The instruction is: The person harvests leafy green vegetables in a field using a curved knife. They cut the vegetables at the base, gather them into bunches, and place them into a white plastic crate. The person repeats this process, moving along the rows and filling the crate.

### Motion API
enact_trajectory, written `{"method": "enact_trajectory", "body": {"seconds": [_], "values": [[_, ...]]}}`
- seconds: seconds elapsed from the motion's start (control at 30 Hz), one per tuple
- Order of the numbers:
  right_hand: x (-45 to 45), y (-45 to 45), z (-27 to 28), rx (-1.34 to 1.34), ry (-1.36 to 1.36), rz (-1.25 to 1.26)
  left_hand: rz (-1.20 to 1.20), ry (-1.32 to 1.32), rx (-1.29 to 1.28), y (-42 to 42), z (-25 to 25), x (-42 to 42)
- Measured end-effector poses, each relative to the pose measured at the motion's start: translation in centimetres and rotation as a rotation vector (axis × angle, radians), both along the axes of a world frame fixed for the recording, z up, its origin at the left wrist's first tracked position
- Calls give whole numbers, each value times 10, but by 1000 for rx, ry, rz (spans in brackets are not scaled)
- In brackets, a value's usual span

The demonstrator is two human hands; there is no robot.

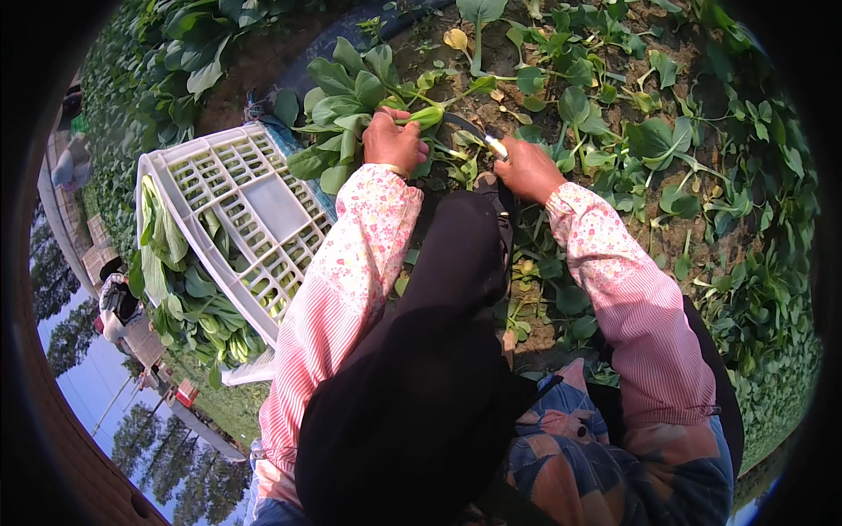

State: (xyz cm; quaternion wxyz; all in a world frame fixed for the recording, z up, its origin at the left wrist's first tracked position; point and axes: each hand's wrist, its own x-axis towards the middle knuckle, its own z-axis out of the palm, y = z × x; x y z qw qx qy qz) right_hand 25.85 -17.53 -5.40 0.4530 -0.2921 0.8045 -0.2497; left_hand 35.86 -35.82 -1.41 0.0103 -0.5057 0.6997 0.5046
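Note:
My left hand (393,143) grips a bok choy plant (339,98) around its pale green stalks, its leaves spreading to the left and its base pointing right. In my right hand (529,169) is a sickle (495,146) with a light-coloured handle and a dark curved blade. The blade's tip reaches the base of the held bok choy; whether it touches cannot be told. Beside my left forearm stands a white plastic crate (279,210) with slotted walls, tilted in the view and filled with harvested bok choy (204,315).
Cut leaves and small plants (658,144) lie over the soil to the right. Dense leafy greens (191,39) grow at upper left. My shoe (503,223) is planted between my hands. Another person (118,306) is far off at left, near further crates (184,394).

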Motion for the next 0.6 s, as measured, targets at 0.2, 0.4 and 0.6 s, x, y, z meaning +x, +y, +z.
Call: {"method": "enact_trajectory", "body": {"seconds": [0.2, 0.4, 0.6], "values": [[-5, 1, -2, -388, -638, -586, 98, 217, 360, 4, 18, 4], [-20, -24, 21, -555, -842, -591, 3, 290, 556, 14, 28, 6], [-44, 5, 54, -539, -704, -632, -58, 481, 499, 49, 62, -15]]}}
